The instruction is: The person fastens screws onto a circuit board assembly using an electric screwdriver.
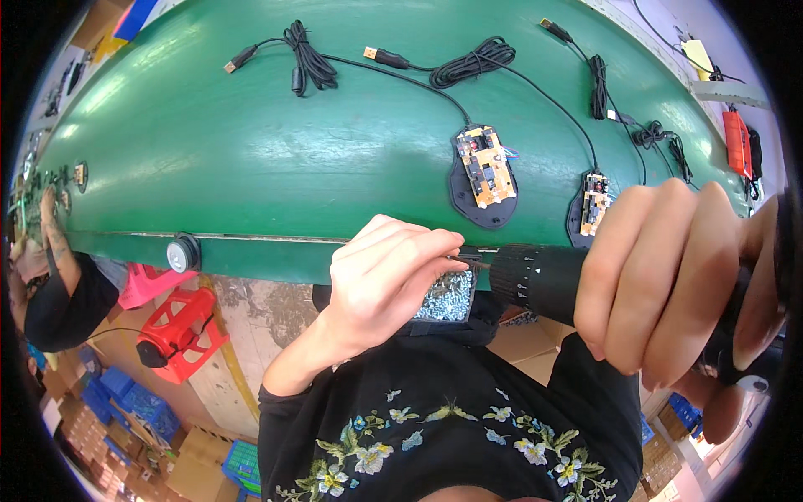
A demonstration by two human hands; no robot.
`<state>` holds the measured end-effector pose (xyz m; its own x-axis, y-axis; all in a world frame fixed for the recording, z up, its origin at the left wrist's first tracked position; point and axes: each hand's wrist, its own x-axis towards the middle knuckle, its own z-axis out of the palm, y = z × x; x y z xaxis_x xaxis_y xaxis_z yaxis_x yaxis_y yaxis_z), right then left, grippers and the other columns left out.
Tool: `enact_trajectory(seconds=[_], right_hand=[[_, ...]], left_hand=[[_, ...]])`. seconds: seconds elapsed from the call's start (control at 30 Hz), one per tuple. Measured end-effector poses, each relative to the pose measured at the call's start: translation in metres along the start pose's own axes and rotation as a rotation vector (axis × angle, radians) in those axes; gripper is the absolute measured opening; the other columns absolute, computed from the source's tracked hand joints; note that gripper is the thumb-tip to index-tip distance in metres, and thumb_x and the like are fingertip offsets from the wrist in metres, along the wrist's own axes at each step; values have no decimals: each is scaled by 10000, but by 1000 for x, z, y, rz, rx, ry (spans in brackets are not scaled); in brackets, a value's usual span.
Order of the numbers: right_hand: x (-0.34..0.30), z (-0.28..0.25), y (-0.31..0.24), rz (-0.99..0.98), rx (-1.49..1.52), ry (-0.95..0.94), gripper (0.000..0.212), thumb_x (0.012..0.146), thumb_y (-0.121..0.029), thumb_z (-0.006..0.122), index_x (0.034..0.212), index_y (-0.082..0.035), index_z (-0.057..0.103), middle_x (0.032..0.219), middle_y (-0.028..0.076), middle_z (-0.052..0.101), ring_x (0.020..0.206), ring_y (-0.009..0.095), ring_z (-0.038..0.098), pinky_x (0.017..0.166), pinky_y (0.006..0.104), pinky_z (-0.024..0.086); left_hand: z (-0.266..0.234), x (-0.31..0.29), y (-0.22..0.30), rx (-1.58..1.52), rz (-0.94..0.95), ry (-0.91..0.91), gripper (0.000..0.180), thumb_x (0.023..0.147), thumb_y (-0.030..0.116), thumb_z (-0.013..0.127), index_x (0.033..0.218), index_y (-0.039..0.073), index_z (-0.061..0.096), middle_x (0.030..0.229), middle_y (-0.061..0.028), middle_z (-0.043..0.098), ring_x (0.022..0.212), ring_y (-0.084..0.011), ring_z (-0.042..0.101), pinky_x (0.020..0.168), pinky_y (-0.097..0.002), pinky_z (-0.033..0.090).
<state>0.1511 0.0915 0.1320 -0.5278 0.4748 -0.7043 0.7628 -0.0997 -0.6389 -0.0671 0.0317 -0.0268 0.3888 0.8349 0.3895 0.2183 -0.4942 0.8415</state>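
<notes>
My right hand [669, 276] is wrapped round a black power screwdriver [539, 278], which lies level with its tip toward the left. The fingers of my left hand [385, 280] are pinched together at that tip; whatever is between them is too small to make out. Just below the tip, a tray of small silvery screws [447, 297] sits at the table's near edge, partly hidden by my left hand. Beyond my hands lies an opened computer mouse [485, 177], its tan circuit board facing up in a black base. A second opened mouse [592, 205] rests near my right hand.
Bundled black cables [309, 63] with USB plugs lie across the green table [209, 109]. A round dark object with a pale face [183, 252] is at its near edge. On the far left another person's arm [54, 234] reaches the table, near a red stool [180, 335].
</notes>
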Motion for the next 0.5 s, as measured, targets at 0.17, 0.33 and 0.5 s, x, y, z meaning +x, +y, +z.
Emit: enact_trajectory(seconds=[0.17, 0.33, 0.5], right_hand=[[33, 6, 37, -941, 460, 25, 361, 887, -208, 790, 1067, -15, 543, 701, 64, 627, 566, 170, 594, 526, 274, 494], [46, 14, 55, -1531, 735, 30, 567, 840, -204, 866, 1225, -33, 486, 689, 84, 675, 492, 164, 623, 483, 251, 529], [29, 1, 66, -1345, 602, 497, 590, 793, -295, 880, 1143, -81, 457, 655, -17, 650, 484, 91, 621, 479, 220, 539]], left_hand=[[1, -4, -2, -130, -72, -36, 382, 705, -134, 814, 1059, -34, 713, 902, -135, 777, 794, -250, 746, 724, -325, 581], [-3, -6, 2, -190, -165, -52, 410, 701, -45, 862, 1082, -22, 712, 1009, -142, 774, 907, -265, 743, 787, -346, 577], [-33, -15, 6, 291, -73, -171, 467, 615, 164, 909, 1032, 65, 723, 1117, -111, 688, 1020, -331, 655, 871, -440, 512]])
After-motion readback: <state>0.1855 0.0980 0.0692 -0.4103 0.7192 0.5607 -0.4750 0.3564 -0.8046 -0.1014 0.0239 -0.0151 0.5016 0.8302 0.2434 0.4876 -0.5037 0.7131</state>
